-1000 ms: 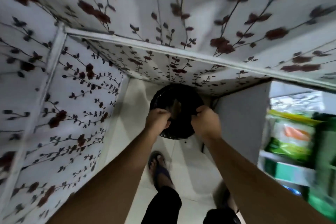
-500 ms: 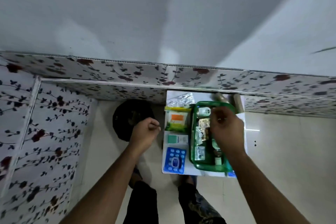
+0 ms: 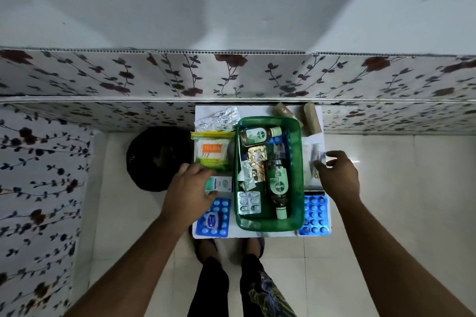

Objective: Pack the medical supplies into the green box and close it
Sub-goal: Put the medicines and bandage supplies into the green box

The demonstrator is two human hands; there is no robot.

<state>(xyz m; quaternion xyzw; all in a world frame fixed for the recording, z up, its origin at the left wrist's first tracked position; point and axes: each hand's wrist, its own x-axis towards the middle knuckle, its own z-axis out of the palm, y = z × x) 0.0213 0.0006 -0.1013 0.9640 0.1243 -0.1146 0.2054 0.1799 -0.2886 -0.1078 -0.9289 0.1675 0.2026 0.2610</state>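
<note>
- Left hand rests on a small white carton, fingers spread, not clamped.
- Right hand hovers open at the surface's right edge.
- Green box sits mid-surface (lidless, holding two bottles), bare floor to its right.

A plain grey-white wall rises behind floral-patterned panels. The floor is glossy pale tile. A black round bin stands beside a small white table.
</note>
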